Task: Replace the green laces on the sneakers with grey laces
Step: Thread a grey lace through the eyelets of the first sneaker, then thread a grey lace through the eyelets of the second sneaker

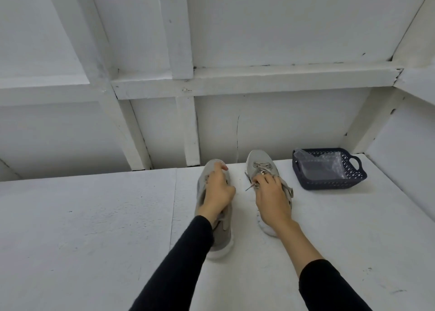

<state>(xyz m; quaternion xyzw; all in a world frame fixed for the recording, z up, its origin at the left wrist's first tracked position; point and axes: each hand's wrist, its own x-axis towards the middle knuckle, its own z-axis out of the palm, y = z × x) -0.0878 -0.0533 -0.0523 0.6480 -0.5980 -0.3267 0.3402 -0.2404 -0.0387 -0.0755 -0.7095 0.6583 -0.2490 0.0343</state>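
Two grey sneakers with white soles stand side by side on the white table, toes pointing away from me. My left hand (217, 188) lies over the top of the left sneaker (219, 240), fingers curled round its upper. My right hand (270, 197) covers the right sneaker (257, 160), its fingertips pinching the grey lace (250, 187) near the knot; one lace end sticks out to the left. No green lace is visible.
A dark blue perforated basket (357, 177) with a clear plastic bag inside sits to the right of the shoes, near the wall. The white table (94, 228) ends at a white panelled wall just behind the sneakers' toes.
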